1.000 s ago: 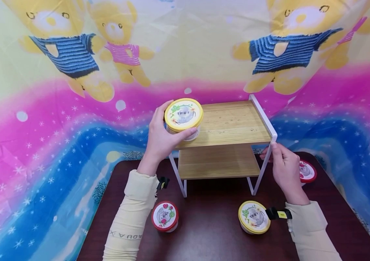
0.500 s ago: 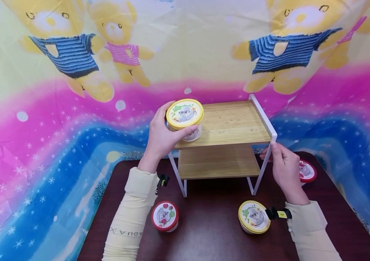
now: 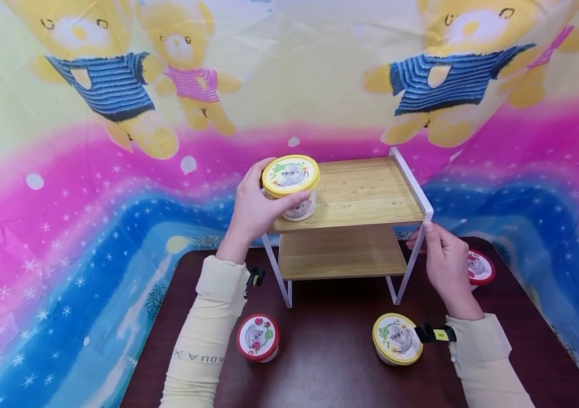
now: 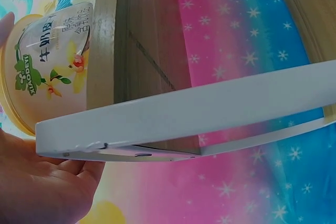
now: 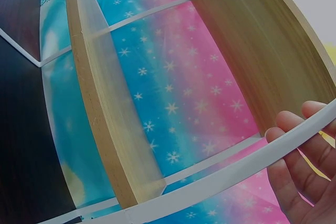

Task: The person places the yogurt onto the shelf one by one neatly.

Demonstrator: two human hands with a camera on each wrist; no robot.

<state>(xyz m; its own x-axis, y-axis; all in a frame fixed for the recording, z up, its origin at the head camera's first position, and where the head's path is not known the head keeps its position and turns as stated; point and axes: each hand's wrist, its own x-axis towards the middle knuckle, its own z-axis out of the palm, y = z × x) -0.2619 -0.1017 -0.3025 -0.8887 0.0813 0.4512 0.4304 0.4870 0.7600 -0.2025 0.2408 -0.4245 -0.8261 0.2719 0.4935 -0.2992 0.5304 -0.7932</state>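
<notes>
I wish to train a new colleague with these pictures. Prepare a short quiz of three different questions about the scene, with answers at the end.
1. Which hand holds the cup at the top of the rack?
2. True or false: the lid of that cup is red.
3. How many cups show on the table?

Key:
1. The left hand.
2. False; it is yellow.
3. Three: two with red lids, one with a yellow lid.

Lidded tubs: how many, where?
4: yellow-lidded tub in left hand, at upper shelf; red-lidded tub on table, front left; second yellow-lidded tub, front right; second red-lidded tub, partly behind right hand. More could be hidden.
</notes>
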